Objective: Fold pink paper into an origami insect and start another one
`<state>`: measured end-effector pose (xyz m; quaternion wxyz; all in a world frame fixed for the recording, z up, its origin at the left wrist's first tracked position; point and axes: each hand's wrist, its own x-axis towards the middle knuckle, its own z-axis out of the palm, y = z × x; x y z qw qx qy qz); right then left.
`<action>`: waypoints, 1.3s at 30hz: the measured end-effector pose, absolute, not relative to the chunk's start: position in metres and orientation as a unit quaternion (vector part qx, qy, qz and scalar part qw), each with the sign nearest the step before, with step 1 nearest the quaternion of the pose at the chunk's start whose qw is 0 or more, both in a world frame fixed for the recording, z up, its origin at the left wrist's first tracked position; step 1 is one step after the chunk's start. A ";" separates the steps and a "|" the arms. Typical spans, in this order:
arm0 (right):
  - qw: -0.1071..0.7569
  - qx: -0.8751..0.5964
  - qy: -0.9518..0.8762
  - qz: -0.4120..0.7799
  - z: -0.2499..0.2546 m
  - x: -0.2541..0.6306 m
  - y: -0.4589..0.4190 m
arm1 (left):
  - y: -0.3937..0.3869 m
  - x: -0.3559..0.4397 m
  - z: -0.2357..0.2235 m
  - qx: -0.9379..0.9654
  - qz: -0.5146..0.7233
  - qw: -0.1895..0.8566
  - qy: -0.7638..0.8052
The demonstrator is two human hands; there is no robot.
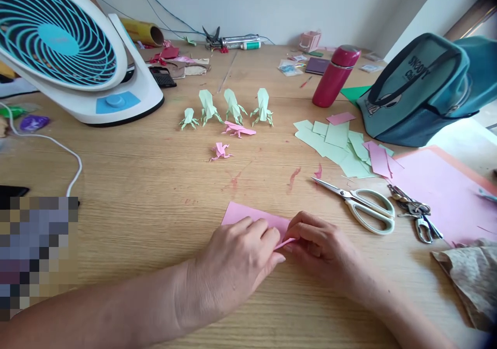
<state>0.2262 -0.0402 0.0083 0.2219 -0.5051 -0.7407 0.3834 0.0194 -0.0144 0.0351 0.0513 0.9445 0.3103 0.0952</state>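
Note:
A sheet of pink paper (240,212) lies on the wooden table in front of me, its near edge lifted in a fold. My left hand (243,250) rests over the sheet, fingers curled down on it and the thumb by the folded edge. At the right end my right hand (322,245) pinches the raised fold between thumb and fingers. Much of the sheet is hidden under both hands. Scissors (359,204) with pale handles lie to the right of my right hand, their tips pointing left.
Folded green paper figures (233,106) and two pink ones, including a small pink figure (220,151), stand beyond the sheet. Paper scraps (345,144), keys (417,212), a red flask (337,75) and a teal bag (415,90) sit rightward. A fan (116,80) stands left.

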 end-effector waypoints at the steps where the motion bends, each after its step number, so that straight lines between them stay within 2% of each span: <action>1: 0.228 -0.507 -0.734 0.391 0.009 0.225 -0.041 | -0.010 0.021 0.033 0.942 0.125 0.080 0.302; 5: 0.259 -0.515 -0.699 0.423 0.009 0.225 -0.042 | 0.002 0.022 0.029 0.909 0.185 0.201 0.314; 8: 0.267 -0.535 -0.700 0.390 0.006 0.230 -0.040 | 0.008 0.020 0.030 0.880 0.174 0.265 0.353; 13: 0.225 -0.562 -0.718 0.344 0.004 0.237 -0.035 | 0.017 0.018 0.040 0.856 0.109 0.304 0.403; 17: 0.234 -0.571 -0.704 0.353 0.004 0.233 -0.035 | 0.020 0.017 0.047 0.837 0.090 0.338 0.421; 20: 0.250 -0.571 -0.688 0.372 0.003 0.229 -0.037 | 0.020 0.017 0.046 0.813 0.120 0.386 0.418; 24: 0.259 -0.568 -0.670 0.403 0.003 0.228 -0.039 | 0.018 0.016 0.040 0.818 0.144 0.388 0.400; 34: 0.212 -0.565 -0.650 0.461 0.011 0.234 -0.040 | 0.013 0.017 0.042 0.831 0.153 0.401 0.354; 39: 0.250 -0.551 -0.657 0.450 0.006 0.230 -0.038 | 0.011 0.016 0.049 0.832 0.129 0.418 0.340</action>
